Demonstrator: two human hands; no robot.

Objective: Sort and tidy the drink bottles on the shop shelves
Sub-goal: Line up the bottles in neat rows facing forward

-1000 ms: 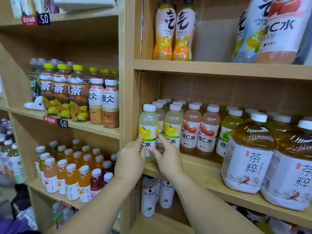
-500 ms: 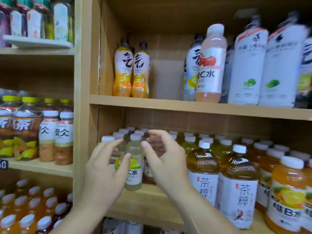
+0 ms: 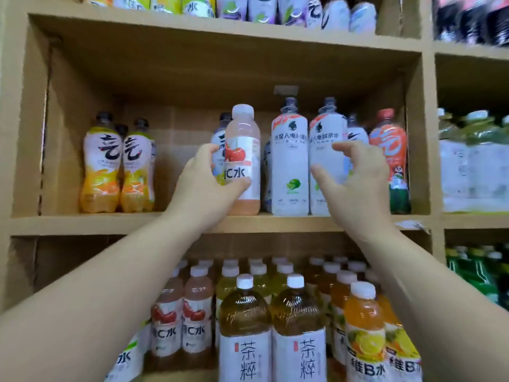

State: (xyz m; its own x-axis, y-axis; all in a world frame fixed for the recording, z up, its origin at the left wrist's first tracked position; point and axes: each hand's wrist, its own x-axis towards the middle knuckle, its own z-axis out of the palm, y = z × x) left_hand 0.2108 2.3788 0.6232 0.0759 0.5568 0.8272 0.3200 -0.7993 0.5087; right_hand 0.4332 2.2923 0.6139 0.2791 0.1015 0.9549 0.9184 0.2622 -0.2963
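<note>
A pink drink bottle [image 3: 243,150] with a white cap and a red fruit label stands at the front of the middle wooden shelf [image 3: 137,223]. My left hand [image 3: 205,180] is wrapped around its lower left side, thumb across the label. My right hand [image 3: 355,177] hovers with fingers spread in front of the right one [image 3: 327,161] of two tall white bottles with lime pictures; the left one [image 3: 289,164] stands free. Whether the right hand touches its bottle is unclear.
Two orange-yellow bottles [image 3: 118,166] stand at the shelf's left with a gap beside them. An orange-labelled bottle [image 3: 391,158] stands at the right end. The shelf below holds several pink bottles [image 3: 179,321], big tea bottles [image 3: 271,334] and orange bottles [image 3: 366,332]. More shelves lie to the right.
Both hands have risen from the lower shelf's small bottles to the shelf above. My left hand has taken hold of the pink bottle, and my view has tilted upward.
</note>
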